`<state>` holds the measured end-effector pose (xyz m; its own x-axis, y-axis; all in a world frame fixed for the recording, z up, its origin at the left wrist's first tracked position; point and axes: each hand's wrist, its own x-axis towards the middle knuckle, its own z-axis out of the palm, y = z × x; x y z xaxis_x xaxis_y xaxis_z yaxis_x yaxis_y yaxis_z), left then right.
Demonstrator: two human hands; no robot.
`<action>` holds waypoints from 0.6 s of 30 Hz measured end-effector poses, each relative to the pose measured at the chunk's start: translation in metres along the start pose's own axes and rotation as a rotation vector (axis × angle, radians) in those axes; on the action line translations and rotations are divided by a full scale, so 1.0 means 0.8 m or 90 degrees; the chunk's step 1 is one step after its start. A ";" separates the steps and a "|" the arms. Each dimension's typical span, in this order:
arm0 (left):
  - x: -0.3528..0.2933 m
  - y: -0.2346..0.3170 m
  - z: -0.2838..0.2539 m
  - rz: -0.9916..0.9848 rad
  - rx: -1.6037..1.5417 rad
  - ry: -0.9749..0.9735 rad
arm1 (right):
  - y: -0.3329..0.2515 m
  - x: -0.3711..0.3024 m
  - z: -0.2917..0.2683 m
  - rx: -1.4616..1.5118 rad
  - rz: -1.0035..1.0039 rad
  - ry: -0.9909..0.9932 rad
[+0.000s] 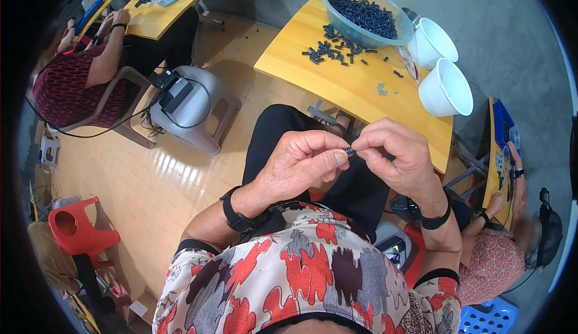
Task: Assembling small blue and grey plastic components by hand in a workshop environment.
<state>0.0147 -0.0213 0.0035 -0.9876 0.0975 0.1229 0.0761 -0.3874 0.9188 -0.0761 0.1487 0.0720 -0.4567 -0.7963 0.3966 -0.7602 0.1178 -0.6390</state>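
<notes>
**Workroom with a tiled floor (156,180) and yellow tables: a small dark piece pinched between two hands**

The floor fills the left and middle of the frame, with a grey wall (271,0) behind. A yellow table (301,63) slants across the upper right.

The small dark piece (349,151) is just right of the frame's centre, above the person's lap and off the near edge of the table. It sits between the left hand (304,159) and the right hand (397,153), in line with both sets of fingertips. The left hand is closed to a pinch, thumb and forefinger on the piece, the other fingers curled under. The right hand is also drawn to a narrow pinch, its tips at the piece's right end; whether they grip it or some finer part cannot be told. The long axis seems to run roughly left to right, but the fingers cover too much to be sure. The left hand covers more of it.

At the top of the table, a translucent bowl (385,40) holds a heap of dark pieces (364,18). Loose dark pieces (325,51) spill below it, and tiny silvery bits (382,89) lie nearer the hands. Two white buckets stand at the table's right side, the rear one (421,45) beside the bowl, the front one (430,96) below it, pale inner walls showing.
</notes>
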 end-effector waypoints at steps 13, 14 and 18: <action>-0.004 -0.007 0.006 0.005 0.013 0.047 | 0.008 -0.001 0.012 0.054 0.037 -0.020; -0.004 -0.005 0.006 0.006 0.013 0.048 | 0.008 -0.003 0.014 0.053 0.036 -0.020; -0.002 0.006 0.009 -0.009 -0.016 0.064 | 0.010 -0.018 0.029 0.216 0.143 0.109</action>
<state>0.0174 -0.0166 0.0107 -0.9975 0.0115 0.0702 0.0594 -0.4089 0.9106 -0.0650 0.1473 0.0454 -0.6853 -0.6596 0.3087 -0.4517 0.0526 -0.8906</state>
